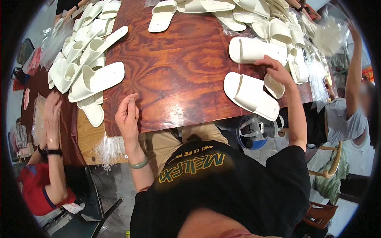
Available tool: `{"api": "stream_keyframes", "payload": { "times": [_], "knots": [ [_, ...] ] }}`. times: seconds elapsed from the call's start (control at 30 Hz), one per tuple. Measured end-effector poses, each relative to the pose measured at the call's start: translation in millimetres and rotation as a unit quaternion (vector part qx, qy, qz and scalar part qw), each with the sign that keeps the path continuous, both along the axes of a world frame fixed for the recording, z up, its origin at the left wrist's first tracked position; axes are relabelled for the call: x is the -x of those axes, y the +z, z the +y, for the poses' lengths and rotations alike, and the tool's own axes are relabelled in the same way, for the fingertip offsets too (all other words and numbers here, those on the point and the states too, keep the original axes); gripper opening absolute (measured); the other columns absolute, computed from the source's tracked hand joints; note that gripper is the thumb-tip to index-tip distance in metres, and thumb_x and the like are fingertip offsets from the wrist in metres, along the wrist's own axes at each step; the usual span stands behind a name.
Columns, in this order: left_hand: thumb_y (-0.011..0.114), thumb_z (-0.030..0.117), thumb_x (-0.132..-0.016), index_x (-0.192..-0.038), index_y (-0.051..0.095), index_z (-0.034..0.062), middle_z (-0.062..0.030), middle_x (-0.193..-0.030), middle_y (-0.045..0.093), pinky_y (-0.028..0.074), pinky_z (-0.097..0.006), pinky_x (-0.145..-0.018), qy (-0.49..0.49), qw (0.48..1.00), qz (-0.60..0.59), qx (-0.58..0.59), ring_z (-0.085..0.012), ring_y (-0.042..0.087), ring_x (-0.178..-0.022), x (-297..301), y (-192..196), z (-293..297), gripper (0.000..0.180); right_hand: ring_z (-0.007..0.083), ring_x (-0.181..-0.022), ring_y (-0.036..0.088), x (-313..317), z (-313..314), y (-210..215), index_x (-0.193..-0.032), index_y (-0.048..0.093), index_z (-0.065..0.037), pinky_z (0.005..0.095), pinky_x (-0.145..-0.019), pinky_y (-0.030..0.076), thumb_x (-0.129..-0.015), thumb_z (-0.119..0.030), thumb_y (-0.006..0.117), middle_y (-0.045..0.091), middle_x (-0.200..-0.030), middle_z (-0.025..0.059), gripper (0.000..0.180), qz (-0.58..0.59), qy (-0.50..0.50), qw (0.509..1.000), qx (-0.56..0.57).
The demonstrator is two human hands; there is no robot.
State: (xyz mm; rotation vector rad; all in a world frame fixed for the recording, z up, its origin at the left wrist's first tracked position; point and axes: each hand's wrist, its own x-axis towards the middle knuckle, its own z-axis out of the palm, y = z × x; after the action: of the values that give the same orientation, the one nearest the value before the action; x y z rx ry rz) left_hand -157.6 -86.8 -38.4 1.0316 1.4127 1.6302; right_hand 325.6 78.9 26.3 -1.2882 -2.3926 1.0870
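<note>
On the right of the wooden table, two white slippers lie side by side, an upper slipper and a lower slipper. A thin clear strand runs between them. My right hand reaches over the upper slipper's right end, fingers bent and apart, touching its edge. Beneath the wrist sits another white slipper, partly covered. Close to the table's left front, my left hand is raised with thumb and fingertips pressed together; anything between them is too small to make out.
A heap of white slippers lies at the left, with more slippers at the far right. Thin white strands hang off the front edge of the wooden table. Co-workers sit on both sides; one lifts a clear bag.
</note>
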Motion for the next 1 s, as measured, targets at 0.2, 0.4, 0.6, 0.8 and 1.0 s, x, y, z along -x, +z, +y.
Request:
{"api": "stream_keyframes", "payload": {
  "times": [0.2, 0.4, 0.6, 0.8, 1.0],
  "knots": [
    [0.053, 0.015, -0.095, -0.106, 0.063, 0.0002, 0.0074, -0.059, 0.042, 0.021, -0.017, -0.044, 0.006, 1.0, 0.006, 0.003, 0.0003, 0.032, -0.05, 1, 1, -1, 0.021, 0.0235, -0.112, 0.047, 35, -44, 35, -0.107, 0.064, -0.006, 0.0318, -0.094, 0.037, -0.065, -0.001, 0.068, 0.052, -0.119, 0.0061, 0.042, -0.064, 0.077, 0.995, -0.026],
    [0.053, 0.012, -0.094, -0.104, 0.063, -0.0008, 0.0052, -0.064, 0.046, 0.026, -0.017, -0.047, -0.014, 1.0, -0.016, -0.007, -0.0009, 0.035, -0.053, 2, -1, 2, 0.019, 0.0178, -0.103, 0.055, 98, -42, -32, -0.095, 0.067, -0.002, 0.028, -0.088, 0.042, -0.074, -0.004, 0.069, 0.057, -0.106, 0.0069, 0.022, 0.149, -0.04, 0.988, -0.011],
    [0.053, 0.012, -0.094, -0.102, 0.064, -0.0003, 0.0049, -0.067, 0.051, 0.03, -0.017, -0.047, -0.024, 0.999, -0.026, -0.014, -0.0009, 0.038, -0.054, 2, 2, -2, 0.019, 0.0191, -0.099, 0.057, 224, -30, -48, -0.105, 0.065, -0.003, 0.0297, -0.086, 0.045, -0.079, 0.0, 0.063, 0.06, -0.104, 0.0079, 0.027, 0.158, 0.029, 0.987, -0.027],
    [0.055, 0.01, -0.092, -0.1, 0.065, -0.0012, 0.0005, -0.075, 0.056, 0.037, -0.018, -0.053, -0.029, 0.995, -0.086, -0.033, -0.0033, 0.044, -0.06, 8, 4, -17, 0.017, 0.0355, -0.109, 0.051, 234, -35, -3, -0.142, 0.03, -0.02, 0.0413, -0.09, 0.044, -0.072, 0.007, 0.058, 0.047, -0.123, 0.0196, 0.079, 0.026, 0.206, 0.959, -0.195],
    [0.068, 0.007, -0.075, -0.096, 0.073, 0.011, -0.0091, -0.115, 0.058, 0.038, -0.035, -0.093, -0.135, 0.957, 0.211, -0.147, -0.0253, 0.043, -0.114, -31, 46, -47, 0.022, 0.0246, -0.106, 0.058, 192, -86, 30, -0.131, 0.045, -0.004, 0.0354, -0.094, 0.045, -0.078, 0.0, 0.063, 0.053, -0.125, 0.0154, 0.057, 0.127, 0.107, 0.978, -0.128]
  ]
}}
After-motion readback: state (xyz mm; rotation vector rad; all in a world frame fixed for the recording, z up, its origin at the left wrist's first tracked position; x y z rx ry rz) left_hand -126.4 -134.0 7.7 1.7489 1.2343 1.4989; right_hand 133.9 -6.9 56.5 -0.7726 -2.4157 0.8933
